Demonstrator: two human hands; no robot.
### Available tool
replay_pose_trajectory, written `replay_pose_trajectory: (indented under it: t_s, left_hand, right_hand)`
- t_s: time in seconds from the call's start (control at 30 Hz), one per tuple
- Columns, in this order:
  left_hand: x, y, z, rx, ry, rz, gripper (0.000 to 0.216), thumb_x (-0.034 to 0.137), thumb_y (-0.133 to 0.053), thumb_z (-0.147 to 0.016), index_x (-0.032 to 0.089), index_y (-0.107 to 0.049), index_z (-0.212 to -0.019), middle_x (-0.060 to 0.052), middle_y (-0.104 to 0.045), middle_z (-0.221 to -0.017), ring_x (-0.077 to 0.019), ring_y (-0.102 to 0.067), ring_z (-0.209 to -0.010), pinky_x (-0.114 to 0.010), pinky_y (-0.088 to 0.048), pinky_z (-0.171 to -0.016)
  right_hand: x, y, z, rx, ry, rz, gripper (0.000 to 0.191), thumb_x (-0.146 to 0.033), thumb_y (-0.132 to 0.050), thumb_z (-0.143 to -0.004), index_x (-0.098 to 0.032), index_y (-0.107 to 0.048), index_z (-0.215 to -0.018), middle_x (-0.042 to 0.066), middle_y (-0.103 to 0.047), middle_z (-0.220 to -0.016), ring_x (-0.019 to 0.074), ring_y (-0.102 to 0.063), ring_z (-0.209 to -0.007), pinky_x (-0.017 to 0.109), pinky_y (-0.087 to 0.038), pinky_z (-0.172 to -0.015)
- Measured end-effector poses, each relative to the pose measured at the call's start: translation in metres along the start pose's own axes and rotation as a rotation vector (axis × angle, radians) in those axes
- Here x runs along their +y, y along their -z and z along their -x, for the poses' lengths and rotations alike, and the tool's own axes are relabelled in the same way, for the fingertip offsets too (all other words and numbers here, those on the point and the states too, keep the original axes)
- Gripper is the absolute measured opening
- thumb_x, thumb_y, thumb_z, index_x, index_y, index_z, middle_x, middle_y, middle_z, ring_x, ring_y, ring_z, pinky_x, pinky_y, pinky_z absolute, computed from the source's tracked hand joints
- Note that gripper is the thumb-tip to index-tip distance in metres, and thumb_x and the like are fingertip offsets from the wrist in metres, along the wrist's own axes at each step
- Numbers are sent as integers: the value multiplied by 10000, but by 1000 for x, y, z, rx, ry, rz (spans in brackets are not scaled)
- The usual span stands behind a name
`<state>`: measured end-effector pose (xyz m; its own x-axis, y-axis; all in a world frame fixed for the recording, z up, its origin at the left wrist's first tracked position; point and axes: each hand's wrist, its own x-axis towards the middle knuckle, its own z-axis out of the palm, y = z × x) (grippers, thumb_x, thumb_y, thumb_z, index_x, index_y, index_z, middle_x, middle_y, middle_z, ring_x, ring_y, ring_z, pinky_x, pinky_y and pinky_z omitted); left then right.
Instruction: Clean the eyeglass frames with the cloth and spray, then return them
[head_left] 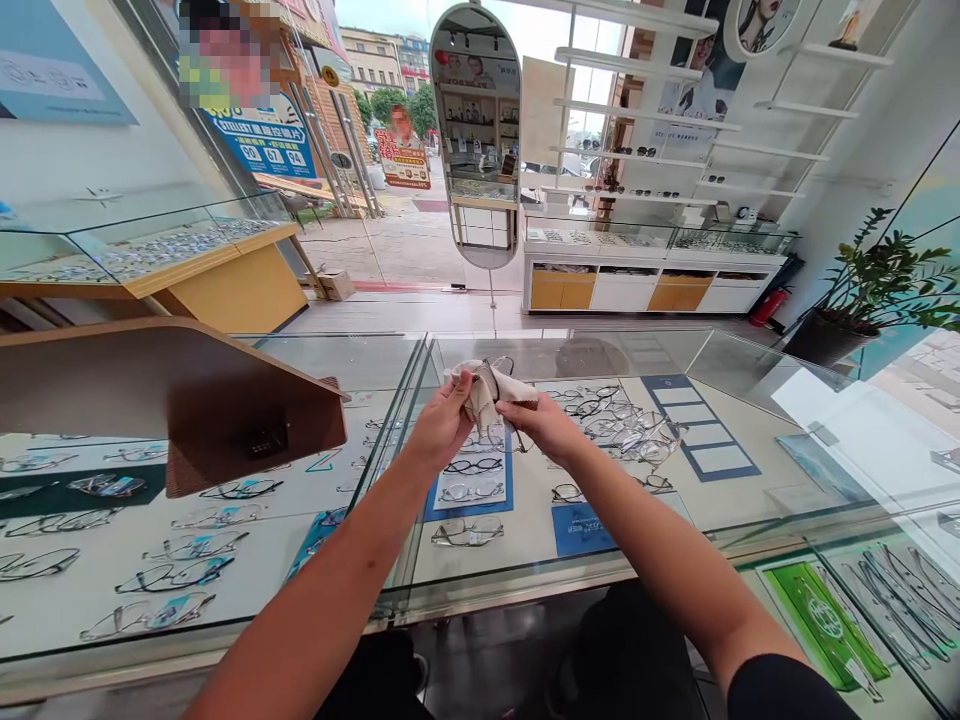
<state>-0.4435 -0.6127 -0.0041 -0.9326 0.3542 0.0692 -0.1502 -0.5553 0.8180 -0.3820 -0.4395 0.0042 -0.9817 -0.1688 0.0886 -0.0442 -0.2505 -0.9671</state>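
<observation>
Above the glass counter, both my hands are closed on a crumpled beige cleaning cloth point(480, 398) wrapped about a pair of eyeglasses point(504, 366). My left hand point(441, 428) pinches the cloth at its left side, thumb on top. On the other side my right hand point(553, 430) grips the eyeglasses together with the cloth. A thin dark rim sticks out above the cloth, and a temple hangs below near the right fingers. The cloth hides most of the lenses. Beneath my hands, inside the case, lie a dark-rimmed pair point(472, 466) and a clear pair point(471, 491) on a blue-bordered tray point(432, 502).
A pile of eyeglasses point(626, 425) lies right of my hands, beside a blue display card point(701, 428). A brown board point(150, 390) stands on the counter at left. Beyond are an oval mirror point(476, 130), shelves point(637, 65) and a potted plant point(862, 280).
</observation>
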Motion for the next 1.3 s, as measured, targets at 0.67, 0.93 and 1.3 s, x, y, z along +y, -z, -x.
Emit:
replay_pose_trajectory:
  t_s: [0.67,0.93,1.3]
  left_hand:
    - [-6,-15,25,-325,56,-326,534,671,-875,-874,143,-794,-869,-40,-663,-753,-163,-581,-743,-269,-477,-681]
    - [-13,-23,29,-242,71,-232,494,533,-999,-789,161,-813,-1055,-52,-764,-855,-180,-695,-822,-250,-542,-730]
    - [-15,-16,25,-198,115,-138,567,559,-961,-838,153,-791,-1195,-69,-800,-953,-174,-719,-827,-247,-575,-718]
  right_hand:
    - [-17,6,4,171,122,-125,478,-650,-978,-679,-234,-806,-840,65,-782,-1094,234,-665,-1033,345,-521,-919]
    - [-7,6,0,145,82,-216,455,-607,-1013,-671,-243,-814,-858,56,-820,-1070,220,-694,-990,346,-548,-902]
    - [-6,4,-2,135,101,-232,415,-581,-1034,-655,-258,-835,-824,25,-851,-1047,232,-733,-1102,375,-558,-1051]
